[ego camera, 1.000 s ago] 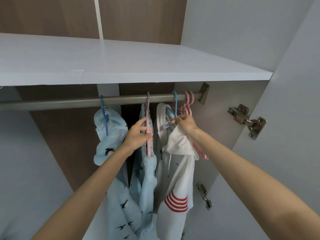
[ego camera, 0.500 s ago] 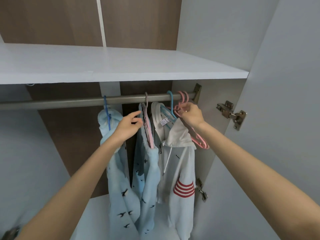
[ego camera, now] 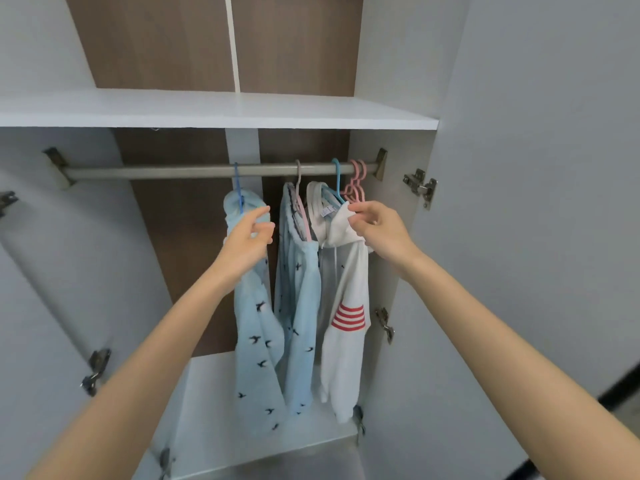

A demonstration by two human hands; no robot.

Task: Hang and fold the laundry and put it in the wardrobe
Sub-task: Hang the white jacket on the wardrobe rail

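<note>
The wardrobe (ego camera: 180, 254) stands open; a metal rail (ego camera: 173, 171) runs across it under a white shelf (ego camera: 221, 110) at twelve o'clock. Three garments hang from the rail's right half, side by side and touching; a pale blue top (ego camera: 256, 341) printed with small dark birds hangs furthest toward nine o'clock on a blue hanger (ego camera: 237, 183); a second bird-print top (ego camera: 301, 306) hangs in the middle; a white hoodie (ego camera: 343, 358) with red stripes on its sleeve hangs toward three o'clock. Beyond the hoodie, at the rail's three o'clock end, hang bare pink hangers (ego camera: 356, 181).

The left hand (ego camera: 247, 239) is raised in front of the hood of the pale blue top, thumb up and fingers curled inward; whether those fingers actually catch the cloth I cannot tell, as the hand covers the spot. The right hand (ego camera: 379, 228) pinches the edge of the white hoodie's hood between thumb and fingertips, just below the pink hangers.

The garments' hems hang close over the wardrobe's white floor (ego camera: 214, 410) at six o'clock; a metal hinge (ego camera: 420, 187) sits on the side panel at three o'clock.
</note>
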